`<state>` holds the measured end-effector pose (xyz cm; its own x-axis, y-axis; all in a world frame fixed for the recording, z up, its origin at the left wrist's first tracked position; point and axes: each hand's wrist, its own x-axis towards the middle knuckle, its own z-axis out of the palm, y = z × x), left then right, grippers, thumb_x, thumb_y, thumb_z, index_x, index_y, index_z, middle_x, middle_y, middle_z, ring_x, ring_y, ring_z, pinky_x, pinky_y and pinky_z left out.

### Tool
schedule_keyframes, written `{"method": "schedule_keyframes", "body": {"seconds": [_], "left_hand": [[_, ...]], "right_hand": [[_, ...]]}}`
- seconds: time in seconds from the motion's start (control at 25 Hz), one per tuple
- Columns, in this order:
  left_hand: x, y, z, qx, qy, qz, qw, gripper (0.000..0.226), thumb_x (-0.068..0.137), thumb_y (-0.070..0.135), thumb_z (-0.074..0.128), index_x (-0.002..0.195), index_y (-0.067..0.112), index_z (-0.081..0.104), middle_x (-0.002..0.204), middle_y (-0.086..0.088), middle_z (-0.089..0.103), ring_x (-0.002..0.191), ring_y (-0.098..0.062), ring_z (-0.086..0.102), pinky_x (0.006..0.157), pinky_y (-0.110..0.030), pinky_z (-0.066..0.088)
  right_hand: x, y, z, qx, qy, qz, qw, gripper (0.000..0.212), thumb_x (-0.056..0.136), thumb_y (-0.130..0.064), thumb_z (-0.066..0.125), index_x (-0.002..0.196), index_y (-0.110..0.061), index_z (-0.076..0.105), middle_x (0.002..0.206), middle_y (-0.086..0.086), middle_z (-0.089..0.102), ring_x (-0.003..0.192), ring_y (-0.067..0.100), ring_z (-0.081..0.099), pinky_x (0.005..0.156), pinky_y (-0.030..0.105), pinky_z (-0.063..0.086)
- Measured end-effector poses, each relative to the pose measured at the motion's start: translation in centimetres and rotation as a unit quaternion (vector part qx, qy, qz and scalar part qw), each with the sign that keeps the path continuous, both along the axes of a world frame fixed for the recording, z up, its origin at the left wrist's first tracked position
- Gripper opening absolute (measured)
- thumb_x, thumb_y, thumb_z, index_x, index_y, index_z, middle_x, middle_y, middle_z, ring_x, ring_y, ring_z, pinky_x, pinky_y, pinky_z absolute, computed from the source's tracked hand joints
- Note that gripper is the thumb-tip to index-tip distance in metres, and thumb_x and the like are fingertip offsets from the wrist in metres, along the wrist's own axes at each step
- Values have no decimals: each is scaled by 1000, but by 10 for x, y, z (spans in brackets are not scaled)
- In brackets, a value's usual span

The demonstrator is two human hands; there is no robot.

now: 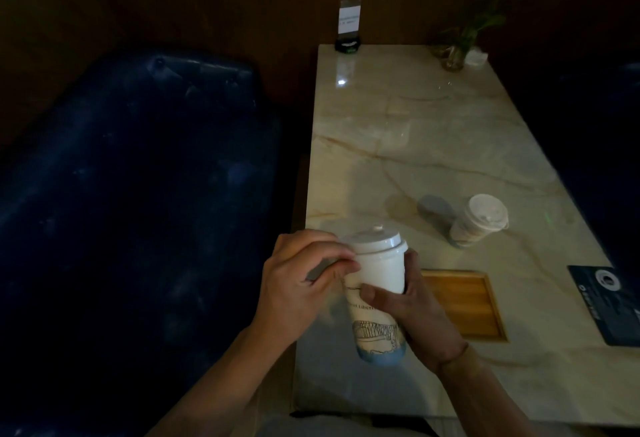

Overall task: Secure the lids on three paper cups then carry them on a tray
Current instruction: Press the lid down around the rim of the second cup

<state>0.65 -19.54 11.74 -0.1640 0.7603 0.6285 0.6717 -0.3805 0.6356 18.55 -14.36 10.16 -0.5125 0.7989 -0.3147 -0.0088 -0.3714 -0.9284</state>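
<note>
Paper cup [375, 301], partly hidden by both hands; third cup unseen.

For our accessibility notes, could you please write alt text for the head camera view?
A person holds a lidded paper cup above a marble table's near edge, right hand wrapped round its body, left hand pinching the white lid. Beside them lies an empty wooden tray; a second lidded cup stands beyond it.
</note>
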Motion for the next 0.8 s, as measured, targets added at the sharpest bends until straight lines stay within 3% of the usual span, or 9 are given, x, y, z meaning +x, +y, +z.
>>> {"method": "schedule_keyframes", "body": {"seconds": [0.12, 0.24, 0.44, 0.56, 0.72, 0.8], "left_hand": [[-1, 4, -1, 3, 25, 3, 1000, 15, 84, 29, 75, 89, 16, 74, 93, 3, 71, 89, -5, 63, 79, -28, 49], [-2, 8, -3, 22, 78, 22, 996, 14, 84, 28, 75, 86, 14, 76, 91, 2, 71, 89, -6, 62, 82, -26, 47], [14, 15, -6, 55, 117, 49, 990, 16, 86, 30, 75, 85, 15, 77, 89, 1, 72, 86, -13, 66, 83, -27, 46], [16, 14, -6, 61, 127, 51, 989, 16, 87, 31, 75, 86, 16, 76, 90, 1, 72, 86, -13, 67, 85, -24, 45], [15, 10, -1, 76, 114, 42, 990, 16, 87, 31, 76, 88, 15, 74, 91, 0, 71, 90, -10, 63, 90, -20, 43], [15, 6, 2, 74, 95, 29, 992, 16, 87, 28, 77, 88, 12, 75, 91, -1, 71, 91, -9, 63, 89, -20, 45]], "right_hand": [[-1, 5, 0, 4, -15, 18, 1000, 88, 57, -30, 85, 131, -21, 38, 118, 17, 66, 101, 30, 71, 78, 42, 61], [-3, 9, 1, 54, -53, 26, 997, 81, 68, -16, 86, 134, -24, 41, 120, 12, 67, 103, 25, 70, 79, 38, 61], [-18, 4, -2, 156, -100, -55, 981, 92, 60, -8, 91, 137, -11, 41, 126, 9, 64, 112, 23, 65, 94, 48, 55], [-19, 0, -2, 166, -105, -90, 976, 90, 60, -15, 92, 136, -14, 42, 125, 6, 64, 112, 22, 65, 94, 50, 54], [-15, -6, 5, 158, -88, -82, 980, 87, 56, -42, 86, 131, -18, 50, 118, 4, 69, 107, 19, 67, 91, 50, 55], [-11, -7, 10, 150, -72, -69, 984, 83, 55, -44, 85, 128, -19, 53, 116, 4, 71, 105, 20, 69, 90, 51, 56]]}}
